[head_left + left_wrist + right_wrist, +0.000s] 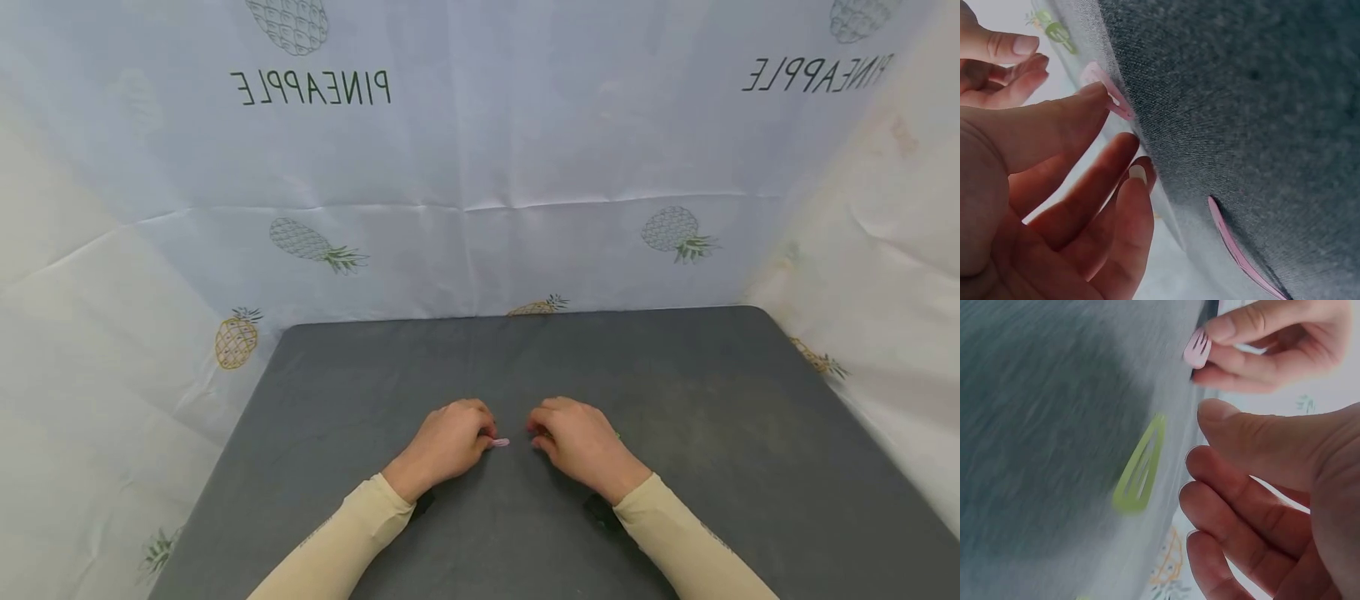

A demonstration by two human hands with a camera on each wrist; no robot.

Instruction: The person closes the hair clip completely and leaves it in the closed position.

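My left hand (450, 440) pinches a pink snap hair clip (501, 442) between thumb and forefinger, its end jutting out toward the right hand. In the left wrist view the same clip shows its slot beyond the thumb tip. A second pink hair clip (1230, 244) lies on the dark cloth near that hand. Across from it, my right hand (581, 440) is held with loosely bent fingers and nothing between thumb and fingertips. A yellow-green snap hair clip (1124, 503) lies on the cloth beside the right fingertips, in the right wrist view.
Both hands are over the middle of a dark grey table (360, 367). A white curtain (480, 150) printed with pineapples surrounds its back and sides. Another bit of yellow-green (1083, 598) shows at the bottom edge of the right wrist view.
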